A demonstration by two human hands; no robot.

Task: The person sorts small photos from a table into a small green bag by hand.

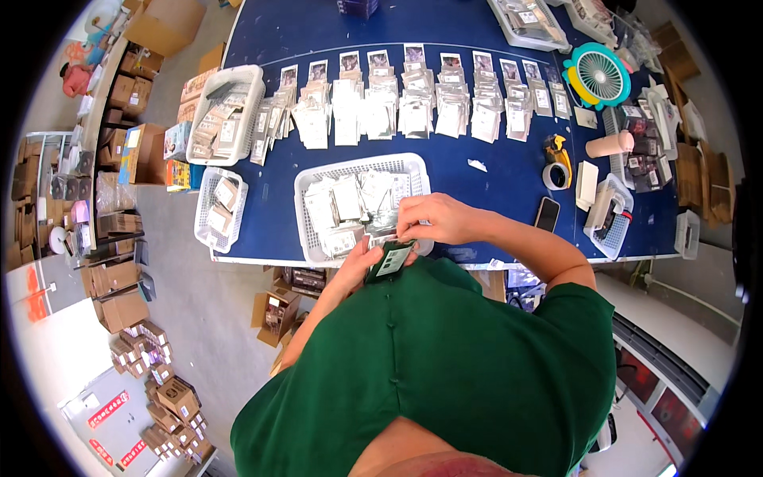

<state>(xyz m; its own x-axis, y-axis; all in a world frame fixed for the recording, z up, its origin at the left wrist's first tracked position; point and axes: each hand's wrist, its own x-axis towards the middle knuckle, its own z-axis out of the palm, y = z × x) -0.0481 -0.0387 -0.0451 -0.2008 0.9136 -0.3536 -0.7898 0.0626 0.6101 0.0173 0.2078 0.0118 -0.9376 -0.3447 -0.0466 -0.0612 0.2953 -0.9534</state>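
Note:
I stand at the near edge of a blue table (493, 171). My left hand (359, 262) holds a small dark handheld device (391, 261) with a pale screen, close to my green shirt. My right hand (433, 219) pinches a small silvery packet (387, 236) just above that device, at the near rim of a white plastic basket (362, 163). The basket holds several silvery packets lying loose. Both forearms come in from below.
A row of packet stacks (413, 107) runs across the table's far side. White baskets (226, 79) sit at the left. A teal fan (600, 75), tape roll (556, 176), phone (547, 213) and small trays lie at right. Cardboard boxes (171, 401) crowd the floor at left.

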